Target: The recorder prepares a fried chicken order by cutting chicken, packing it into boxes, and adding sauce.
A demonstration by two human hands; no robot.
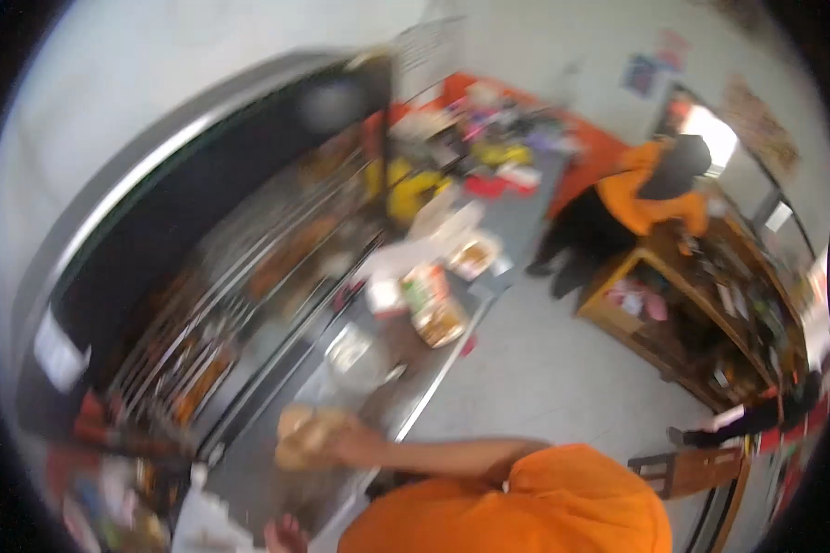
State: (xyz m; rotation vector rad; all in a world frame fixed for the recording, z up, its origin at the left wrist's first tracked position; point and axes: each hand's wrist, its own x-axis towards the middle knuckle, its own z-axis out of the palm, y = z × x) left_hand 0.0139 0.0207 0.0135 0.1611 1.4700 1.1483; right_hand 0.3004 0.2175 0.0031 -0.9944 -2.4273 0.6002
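Observation:
My right hand (356,442) reaches across from an orange sleeve and is on a light-brown item (301,432) at the metal counter (415,373). Blur hides what that item is; it could be a paper bag or a piece of bread. Low in the view, the fingertips of my left hand (287,533) show over the counter's near end, the rest cut off by the picture's edge. A clear bag or container (360,359) lies beyond my right hand. Past it are a printed food package (434,307) and a small white container (386,296).
A glass-fronted display case (249,228) with wire racks runs along the counter's left. An open tray of food (474,257) sits farther down, before a colourful pile (484,138). At right, a person in orange (636,197) bends over a wooden shelf unit (692,311). A wooden chair (705,473) stands lower right.

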